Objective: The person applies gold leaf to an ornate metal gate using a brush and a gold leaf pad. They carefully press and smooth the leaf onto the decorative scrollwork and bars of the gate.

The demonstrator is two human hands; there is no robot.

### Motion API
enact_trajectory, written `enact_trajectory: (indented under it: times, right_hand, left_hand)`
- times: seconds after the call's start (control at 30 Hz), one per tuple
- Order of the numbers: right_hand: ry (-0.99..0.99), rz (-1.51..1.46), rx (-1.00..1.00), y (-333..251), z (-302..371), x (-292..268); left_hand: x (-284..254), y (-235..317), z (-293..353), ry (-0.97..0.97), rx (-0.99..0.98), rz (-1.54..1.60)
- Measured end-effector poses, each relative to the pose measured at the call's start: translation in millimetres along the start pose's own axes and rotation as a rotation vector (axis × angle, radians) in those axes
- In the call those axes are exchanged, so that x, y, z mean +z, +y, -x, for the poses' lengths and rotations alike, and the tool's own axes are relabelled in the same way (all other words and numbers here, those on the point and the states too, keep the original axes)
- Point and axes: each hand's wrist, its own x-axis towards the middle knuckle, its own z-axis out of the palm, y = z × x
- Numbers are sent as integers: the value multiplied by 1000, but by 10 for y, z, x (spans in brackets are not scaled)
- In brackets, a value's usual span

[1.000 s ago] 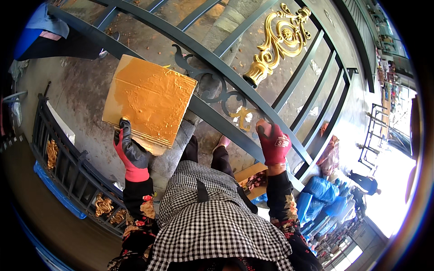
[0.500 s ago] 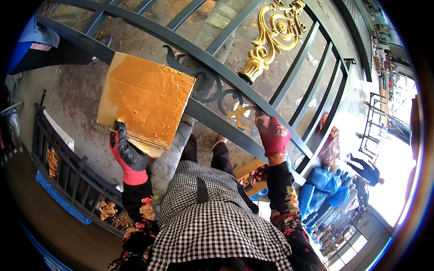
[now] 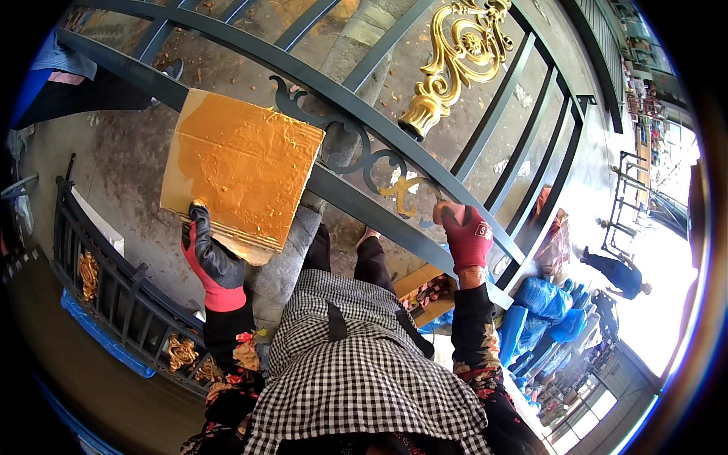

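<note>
My left hand (image 3: 213,259), in a black and red glove, grips the lower edge of a cardboard sheet (image 3: 243,171). Thick orange-gold paint covers most of the sheet's upper face. In a red glove with bare fingertips, my right hand (image 3: 464,236) is closed beside a scroll ornament (image 3: 362,155) set between two dark metal rails. Whatever its fingers hold, if anything, is hidden. The scroll is mostly dark grey, with gold colour on the curl (image 3: 402,194) nearest that hand. Farther up, a gold cast ornament (image 3: 462,68) sits among the bars.
The dark metal gate (image 3: 371,114) stretches across in front of me. At left stands another dark railing (image 3: 136,303) with gold ornaments. Blue wrapped bundles (image 3: 542,299) and a cardboard box (image 3: 428,303) lie at right. Another person's arm and leg (image 3: 91,98) show at upper left; someone walks far right.
My right hand has tilted and drawn back slightly from the scroll, toward me. The cardboard in my left hand has shifted a little left. The distant person has moved.
</note>
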Motion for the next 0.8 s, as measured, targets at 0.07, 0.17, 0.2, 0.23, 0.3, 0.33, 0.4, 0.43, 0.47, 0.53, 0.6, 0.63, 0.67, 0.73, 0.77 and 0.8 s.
enact_trajectory:
  times: [0.07,0.17,0.2,0.23,0.3,0.33,0.4,0.43,0.47,0.53,0.6,0.63,0.67,0.73,0.77,0.8]
  right_hand:
    - [22,12,-49,-181,-39,-5]
    - [30,105,-34,-193,-113,122]
    - [29,143,-25,-180,-125,139]
    - [9,189,0,-129,-86,105]
    - [29,115,-8,-25,-18,65]
    - [39,78,-12,-4,-7,58]
    - [41,58,-11,-43,-39,19]
    - [28,70,-22,-107,-77,16]
    - [15,83,-32,-140,-95,19]
    - [-4,151,-28,7,-91,54]
    - [-58,220,-34,135,-23,12]
    - [-84,194,-24,177,4,-1]
    - [-85,153,-17,157,25,-40]
    - [-88,70,-7,79,67,-137]
    - [-87,70,-102,87,66,-119]
    - [-86,71,-197,103,47,-79]
  left_hand:
    - [12,-65,19,5,6,-8]
    - [43,-32,5,8,-77,95]
    - [47,6,-8,11,-119,150]
    - [43,43,-17,15,-162,205]
    - [26,123,-28,43,-307,392]
    - [9,99,-16,24,-198,232]
    - [-10,7,13,-20,-15,-13]
    - [-20,-31,25,-31,59,-101]
    - [-29,-57,25,-34,96,-123]
    - [-20,-73,31,-41,113,-128]
    - [-22,-31,28,-34,82,-108]
    - [-29,-24,31,-27,71,-101]
    - [-17,-22,35,-24,74,-88]
    - [-5,-16,40,-27,63,-59]
    - [-2,-13,32,-37,51,-41]
    - [8,-3,24,-40,45,-29]
